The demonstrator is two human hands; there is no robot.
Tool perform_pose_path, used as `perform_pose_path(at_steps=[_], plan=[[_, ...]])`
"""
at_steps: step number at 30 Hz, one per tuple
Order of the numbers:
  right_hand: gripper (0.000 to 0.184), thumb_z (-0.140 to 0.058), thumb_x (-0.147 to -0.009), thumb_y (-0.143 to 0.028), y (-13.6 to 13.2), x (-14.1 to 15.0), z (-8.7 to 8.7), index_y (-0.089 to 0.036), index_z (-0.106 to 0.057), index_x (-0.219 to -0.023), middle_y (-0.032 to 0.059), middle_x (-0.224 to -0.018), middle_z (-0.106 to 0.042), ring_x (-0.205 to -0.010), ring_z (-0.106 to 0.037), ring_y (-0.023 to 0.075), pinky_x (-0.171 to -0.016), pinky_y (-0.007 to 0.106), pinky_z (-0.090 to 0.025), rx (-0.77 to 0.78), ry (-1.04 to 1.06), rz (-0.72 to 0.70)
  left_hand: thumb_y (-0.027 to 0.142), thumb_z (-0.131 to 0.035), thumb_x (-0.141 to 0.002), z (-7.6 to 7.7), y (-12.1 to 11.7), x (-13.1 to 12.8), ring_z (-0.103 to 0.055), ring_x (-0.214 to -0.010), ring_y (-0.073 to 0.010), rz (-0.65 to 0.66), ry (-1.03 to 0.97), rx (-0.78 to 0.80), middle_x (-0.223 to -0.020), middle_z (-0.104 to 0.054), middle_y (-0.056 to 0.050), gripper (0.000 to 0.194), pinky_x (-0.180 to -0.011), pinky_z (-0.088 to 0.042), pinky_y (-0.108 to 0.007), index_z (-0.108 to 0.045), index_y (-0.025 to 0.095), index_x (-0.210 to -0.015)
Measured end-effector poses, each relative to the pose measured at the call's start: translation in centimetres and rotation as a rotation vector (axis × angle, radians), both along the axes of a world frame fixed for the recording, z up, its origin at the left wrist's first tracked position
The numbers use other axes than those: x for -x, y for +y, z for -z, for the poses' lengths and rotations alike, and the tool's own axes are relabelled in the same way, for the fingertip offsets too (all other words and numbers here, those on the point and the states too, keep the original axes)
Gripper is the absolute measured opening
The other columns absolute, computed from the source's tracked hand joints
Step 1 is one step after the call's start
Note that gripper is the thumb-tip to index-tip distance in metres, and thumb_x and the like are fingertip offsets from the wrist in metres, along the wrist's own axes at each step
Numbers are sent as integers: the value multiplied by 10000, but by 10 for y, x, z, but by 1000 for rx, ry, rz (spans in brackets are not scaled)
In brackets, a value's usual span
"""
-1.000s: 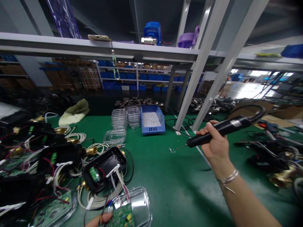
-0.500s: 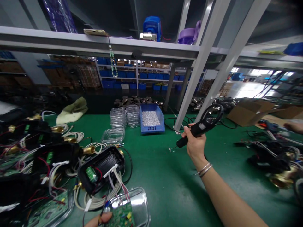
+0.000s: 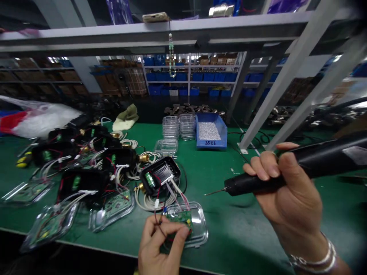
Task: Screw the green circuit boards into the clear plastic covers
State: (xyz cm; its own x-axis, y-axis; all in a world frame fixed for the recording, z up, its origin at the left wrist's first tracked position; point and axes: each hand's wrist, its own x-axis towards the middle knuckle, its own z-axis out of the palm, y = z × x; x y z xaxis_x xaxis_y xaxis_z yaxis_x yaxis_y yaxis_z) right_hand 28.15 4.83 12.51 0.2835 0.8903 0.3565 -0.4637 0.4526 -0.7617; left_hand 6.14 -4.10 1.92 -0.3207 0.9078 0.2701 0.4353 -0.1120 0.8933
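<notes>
The right hand (image 3: 289,191) has its grip wrapped around a black electric screwdriver (image 3: 292,168), slim bit pointing left above the green worktop (image 3: 229,229). Low at the near edge, the left hand (image 3: 160,244) pinches a small green circuit board (image 3: 179,218) and its thin red and black wires, well apart from the bit tip. The board sits in a clear, glossy plastic cover (image 3: 197,229) with rounded corners. Behind it lies an open black ribbed housing (image 3: 160,177) on coiled white cable. A blue bin (image 3: 211,131) of pale screws stands farther back.
</notes>
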Motion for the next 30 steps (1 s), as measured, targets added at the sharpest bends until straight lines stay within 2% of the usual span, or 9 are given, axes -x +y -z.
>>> perform_pose_path(at_steps=[3,6,12,16,30], plan=[[154,-701,-943,-313,-16,24,-1,-298,-607,-1064,-51,-657,-242,-565,-333,114,-573,244,-418,44,-3,-95,469,-742,-832,-5,0,-3,-587,-865,-165,-12,-27,60,-966,-560,-44,302,-853,-494,-268,-792,268,-1052],[187,-733,-925,-343,-24,38,0,-306,-613,-1063,-53,-643,-229,-549,-313,119,-557,255,-404,57,-12,-132,432,-746,-842,-6,0,-4,-571,-873,-149,-6,-44,100,-996,-536,-30,304,-854,-475,-257,-768,307,-1119],[223,-763,-893,-324,-30,49,-2,-281,-607,-1046,-56,-629,-290,-554,-327,106,-588,238,-423,106,69,-220,356,-706,-889,-3,0,1,-570,-877,-159,65,-27,97,-961,-548,-30,132,-798,-467,-263,-792,271,-943],[192,-745,-897,-278,-30,52,-4,-248,-612,-1032,-60,-615,-324,-543,-335,99,-588,230,-423,98,101,-204,310,-701,-901,-2,0,4,-567,-889,-139,101,-47,67,-945,-549,-2,75,-808,-450,-242,-769,293,-927],[209,-746,-893,-282,-29,53,0,-228,-593,-1024,-67,-600,-379,-517,-366,99,-565,239,-422,64,78,-215,233,-652,-940,-1,0,6,-543,-927,-120,177,14,41,-965,-536,13,111,-839,-438,-231,-732,309,-949]])
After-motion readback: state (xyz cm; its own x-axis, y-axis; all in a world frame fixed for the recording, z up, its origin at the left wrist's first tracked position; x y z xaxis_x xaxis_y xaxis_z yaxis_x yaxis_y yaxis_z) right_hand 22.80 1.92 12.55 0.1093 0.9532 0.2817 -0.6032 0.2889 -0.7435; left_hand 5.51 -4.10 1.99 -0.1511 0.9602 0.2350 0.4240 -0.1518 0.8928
